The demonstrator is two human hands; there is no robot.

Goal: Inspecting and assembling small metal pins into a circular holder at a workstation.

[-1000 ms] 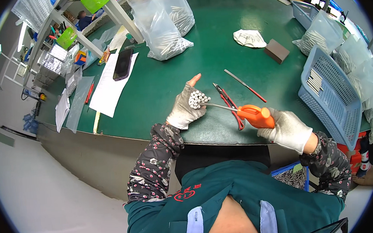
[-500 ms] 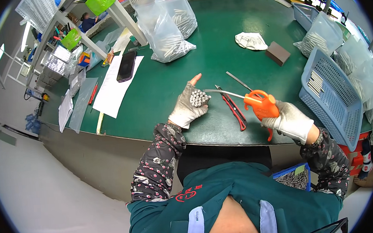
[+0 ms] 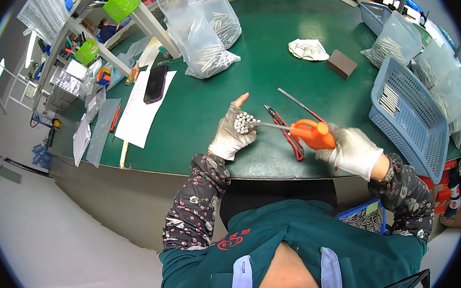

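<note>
My left hand, in a pale glove with bare fingertips, is closed round a bundle of metal rods whose round ends face up. Its thumb points away from the bundle. In my gloved right hand is an orange air blow gun. The gun's thin metal nozzle reaches left, its tip at the rod ends; whether it touches them I cannot tell. Between the hands, partly behind the gun, lies a red and black utility knife. A slim metal file with a red handle lies just beyond it.
A blue basket with several rods stands at right, beside bags of rods. More bagged rods stand at the back. A phone lies on paper at left. A brown block and white cloth lie farther off.
My right hand has tilted the air blow gun and brought it left and slightly down, so its nozzle tip now overlaps the rod ends. My left hand has hardly moved.
</note>
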